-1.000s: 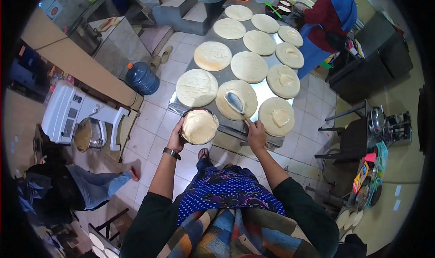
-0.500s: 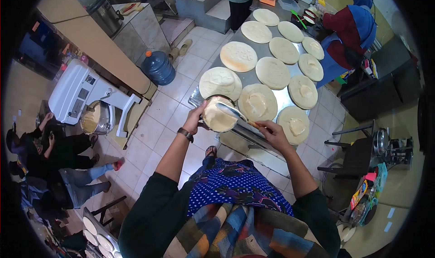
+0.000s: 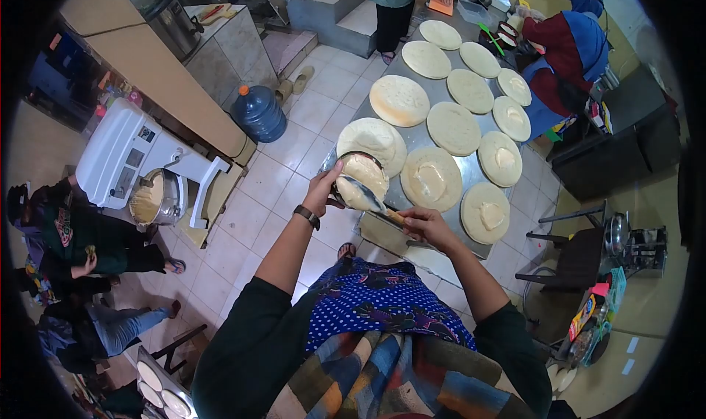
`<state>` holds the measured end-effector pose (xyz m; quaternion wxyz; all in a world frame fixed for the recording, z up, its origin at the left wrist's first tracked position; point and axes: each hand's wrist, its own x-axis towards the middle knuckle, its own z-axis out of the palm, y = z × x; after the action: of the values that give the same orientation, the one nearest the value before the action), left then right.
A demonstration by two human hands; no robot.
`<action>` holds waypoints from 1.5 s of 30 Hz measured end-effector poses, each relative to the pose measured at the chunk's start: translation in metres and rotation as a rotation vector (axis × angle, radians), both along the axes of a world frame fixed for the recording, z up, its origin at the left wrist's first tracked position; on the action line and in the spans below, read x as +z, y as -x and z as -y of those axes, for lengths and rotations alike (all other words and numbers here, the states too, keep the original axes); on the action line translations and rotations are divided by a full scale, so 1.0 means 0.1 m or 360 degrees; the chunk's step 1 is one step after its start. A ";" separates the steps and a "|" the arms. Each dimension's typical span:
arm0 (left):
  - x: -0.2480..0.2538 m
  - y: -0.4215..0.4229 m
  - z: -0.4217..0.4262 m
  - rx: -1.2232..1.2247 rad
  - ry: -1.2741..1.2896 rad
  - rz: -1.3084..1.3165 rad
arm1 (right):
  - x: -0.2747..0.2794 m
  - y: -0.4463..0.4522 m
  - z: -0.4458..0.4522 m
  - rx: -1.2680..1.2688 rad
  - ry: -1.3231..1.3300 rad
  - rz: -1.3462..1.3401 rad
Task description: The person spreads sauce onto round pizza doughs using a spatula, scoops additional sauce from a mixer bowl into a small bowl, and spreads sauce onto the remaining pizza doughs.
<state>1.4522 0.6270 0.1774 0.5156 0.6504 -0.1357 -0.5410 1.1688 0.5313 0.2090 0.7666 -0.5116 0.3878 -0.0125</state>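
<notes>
My left hand (image 3: 322, 191) wraps round the side of a round, dark-rimmed bowl (image 3: 381, 163) of thick pale cream (image 3: 368, 173). In my right hand (image 3: 432, 228) is the wooden handle of a spatula (image 3: 393, 215). Its blade lies over the near part of the bowl, thickly coated with cream. Just beyond the bowl lies a flat round cake layer (image 3: 370, 136), partly hidden by it. To the right, another round layer (image 3: 419, 165) carries a patch of cream in its middle, as does the layer (image 3: 487, 215) at the table's near right.
More round layers (image 3: 454, 129) cover the metal table (image 3: 476, 121). Two people work at its far end, one in a maroon top (image 3: 551, 44). A white stand mixer (image 3: 140, 158) stands left, near a blue water jug (image 3: 259, 115). Several people are at the far left.
The spatula blade has tilted and drawn toward the bowl's near side, now heaped with cream. My right hand has moved slightly left and down. The view has shifted a little.
</notes>
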 end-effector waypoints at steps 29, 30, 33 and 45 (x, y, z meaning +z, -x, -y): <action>-0.42 -1.09 -0.56 0.0312 0.0235 -0.0116 | -1.10 -0.58 -0.06 -0.0404 0.1869 -0.0286; -0.41 -1.09 -0.56 0.0312 0.0236 -0.0116 | -1.01 -0.54 -0.04 -0.0454 0.1181 -0.0200; -0.34 -1.03 -0.48 0.0285 0.0227 -0.0074 | -0.64 -0.37 0.03 -0.0502 0.0294 0.0009; 0.01 -0.57 0.26 -0.0225 0.0258 -0.0081 | 0.26 -0.37 0.15 0.0378 0.1856 -0.0100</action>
<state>1.5088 0.6008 0.1781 0.5304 0.5814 -0.2114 -0.5796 1.2060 0.5163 0.2353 0.3436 -0.8881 0.2795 -0.1225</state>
